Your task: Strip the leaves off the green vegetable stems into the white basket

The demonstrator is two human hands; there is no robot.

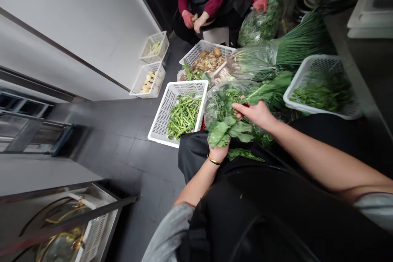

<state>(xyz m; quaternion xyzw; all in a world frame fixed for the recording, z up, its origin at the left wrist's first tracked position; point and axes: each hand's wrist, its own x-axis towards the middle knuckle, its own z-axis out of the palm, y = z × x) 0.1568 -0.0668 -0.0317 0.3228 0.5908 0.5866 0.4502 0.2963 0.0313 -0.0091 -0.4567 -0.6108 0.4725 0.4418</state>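
My left hand, with a gold bangle on the wrist, is mostly hidden under a bunch of leafy greens that it holds over my black apron. My right hand is closed in a pinch on a leaf stem at the top of that bunch. A clear plastic bag of the same greens lies just behind the hands. To the left on the floor stands a white basket with trimmed green stems.
Another white basket of greens sits at right beside bagged chives. A basket of peelings and two small baskets stand further off. Another person's hands work at the far end. Steel cabinets line the left.
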